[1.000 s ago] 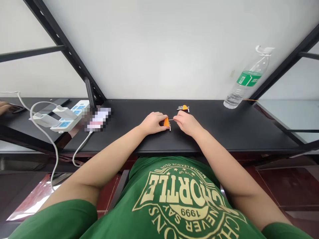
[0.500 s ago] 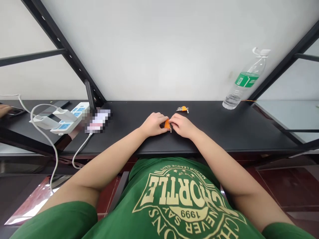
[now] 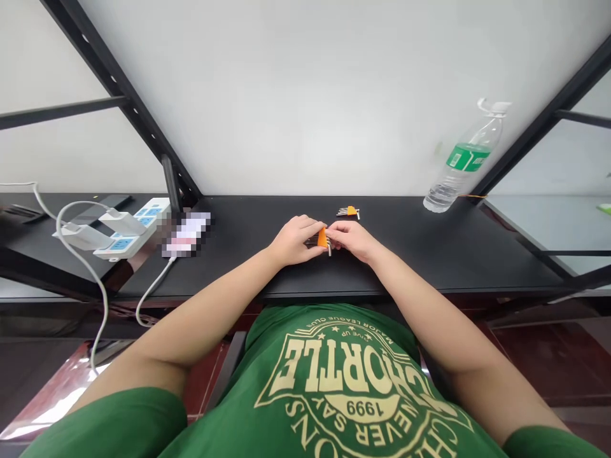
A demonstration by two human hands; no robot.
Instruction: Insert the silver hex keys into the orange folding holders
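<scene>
My left hand [image 3: 299, 242] is closed around a hex key set [image 3: 323, 238] with an orange holder, just above the black desk. Bent metal key ends stick out on the holder's right side. My right hand [image 3: 352, 239] pinches at that same side, its fingertips against the key ends; whether they grip one single key is hard to make out. Farther back on the desk lies a second hex key set [image 3: 351, 211], also with an orange holder, touched by neither hand.
A clear plastic bottle [image 3: 461, 162] with a green label stands at the back right. On the left are a phone [image 3: 186, 234] on a white cable and a white power strip [image 3: 138, 229] with plugged-in chargers. Black metal frame posts [image 3: 138, 111] rise at both sides.
My right hand's fingers have straightened and shifted slightly, now pinching at the key ends. More of the orange holder and the bent ends shows. A hand at the far left has left the view.
</scene>
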